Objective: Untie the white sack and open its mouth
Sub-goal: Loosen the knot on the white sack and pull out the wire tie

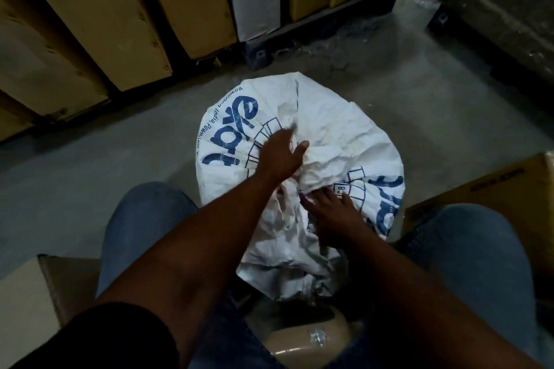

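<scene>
The white sack (326, 141) with blue letters stands on the gray floor (75, 165) between the person's knees, and the left hand (280, 156) lies spread flat on its crumpled top while the right hand (332, 213) presses open beside the bunched folds, gripping nothing.

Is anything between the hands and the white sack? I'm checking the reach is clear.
Nothing visible does. The left hand and the right hand both already rest on the crumpled top of the white sack, with no other object between them.
</scene>
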